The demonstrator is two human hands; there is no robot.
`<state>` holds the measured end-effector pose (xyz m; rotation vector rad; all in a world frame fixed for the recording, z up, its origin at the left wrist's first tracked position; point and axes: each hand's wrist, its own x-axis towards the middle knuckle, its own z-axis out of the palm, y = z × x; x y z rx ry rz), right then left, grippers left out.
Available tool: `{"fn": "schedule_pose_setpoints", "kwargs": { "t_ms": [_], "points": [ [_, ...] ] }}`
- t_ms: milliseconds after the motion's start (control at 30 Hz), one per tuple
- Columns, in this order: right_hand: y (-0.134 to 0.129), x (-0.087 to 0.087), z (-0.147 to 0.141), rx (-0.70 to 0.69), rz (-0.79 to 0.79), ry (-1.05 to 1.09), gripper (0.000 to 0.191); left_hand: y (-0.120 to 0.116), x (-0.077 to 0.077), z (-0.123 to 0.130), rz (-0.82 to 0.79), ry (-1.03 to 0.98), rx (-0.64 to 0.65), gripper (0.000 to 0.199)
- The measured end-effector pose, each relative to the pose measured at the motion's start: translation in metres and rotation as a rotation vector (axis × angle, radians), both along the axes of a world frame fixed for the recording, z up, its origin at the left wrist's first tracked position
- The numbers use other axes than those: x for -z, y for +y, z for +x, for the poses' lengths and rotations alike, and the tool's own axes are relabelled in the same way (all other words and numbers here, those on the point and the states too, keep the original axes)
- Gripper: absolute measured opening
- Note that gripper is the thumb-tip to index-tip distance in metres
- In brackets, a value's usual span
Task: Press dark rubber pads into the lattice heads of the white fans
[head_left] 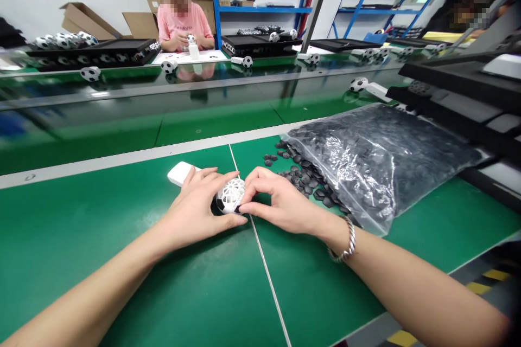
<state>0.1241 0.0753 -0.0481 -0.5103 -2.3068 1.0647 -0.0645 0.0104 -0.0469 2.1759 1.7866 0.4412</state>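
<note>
A small white openwork ball [233,193] with some black patches lies on the green work surface, joined or close to a white block-shaped part [181,173]; the joint is hidden by my hand. My left hand [203,198] curls round the ball's left side, thumb in front and fingers behind. At the ball's right side, my right hand [272,198] pinches a small black piece [239,209] against it between thumb and forefinger. Loose black pieces [305,173] are spread just beyond my right hand, by the mouth of a clear plastic bag [378,157] full of them.
Behind the work surface runs a green conveyor belt [228,111] carrying several white pieces with football-patterned balls [247,62]. Black trays [456,87] are stacked at the right. Across the belt a person in a pink shirt [185,21] handles a similar ball. Blue shelving [264,10] stands behind.
</note>
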Motion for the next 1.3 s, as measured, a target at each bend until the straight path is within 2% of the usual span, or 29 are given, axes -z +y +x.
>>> {"fn": "schedule_pose_setpoints", "kwargs": {
  "t_ms": [300, 400, 467, 600, 733, 833, 867, 933, 1000, 1033, 1100, 1200, 1300],
  "points": [
    [0.000, 0.005, -0.002, 0.049, 0.016, 0.036, 0.013, 0.000, 0.001, 0.004, 0.037, -0.031, -0.060, 0.061],
    [0.003, 0.009, -0.002, 0.098, 0.011, 0.037, 0.024, 0.000, 0.000, 0.004, 0.028, -0.056, -0.072, 0.060],
    [0.003, 0.010, -0.002, 0.092, -0.051, 0.011, 0.033, 0.000, -0.001, 0.005, 0.013, -0.076, -0.079, 0.059],
    [0.000, 0.010, -0.004, -0.013, -0.225, 0.006, 0.040, -0.001, -0.004, 0.007, 0.033, -0.116, -0.075, 0.055],
    [-0.004, 0.010, -0.008, 0.046, -0.221, 0.009, 0.039, -0.002, -0.006, 0.009, 0.072, -0.168, -0.054, 0.047],
    [0.007, 0.014, -0.007, 0.048, -0.329, 0.064, 0.036, -0.002, -0.008, 0.006, 0.026, -0.173, -0.029, 0.050],
    [0.013, 0.016, -0.006, 0.087, -0.329, 0.078, 0.032, -0.001, -0.008, 0.004, 0.003, -0.167, -0.011, 0.051],
    [0.025, 0.019, -0.003, 0.239, -0.180, 0.051, 0.023, 0.000, -0.011, 0.001, -0.044, -0.148, 0.011, 0.055],
    [0.034, 0.022, 0.000, 0.355, 0.088, -0.060, 0.019, 0.000, -0.013, -0.001, -0.082, -0.126, -0.003, 0.059],
    [0.037, 0.023, 0.001, 0.355, 0.207, -0.132, 0.019, 0.000, -0.014, -0.001, -0.097, -0.115, -0.017, 0.060],
    [0.038, 0.024, 0.000, 0.268, 0.357, -0.279, 0.020, -0.001, -0.017, 0.000, -0.112, -0.094, -0.040, 0.059],
    [0.033, 0.023, -0.006, 0.145, 0.473, -0.428, 0.018, -0.006, -0.017, 0.005, -0.124, -0.062, -0.038, 0.051],
    [0.029, 0.022, -0.010, 0.126, 0.573, -0.516, 0.016, -0.012, -0.012, 0.013, -0.134, -0.060, -0.042, 0.054]
  ]
}}
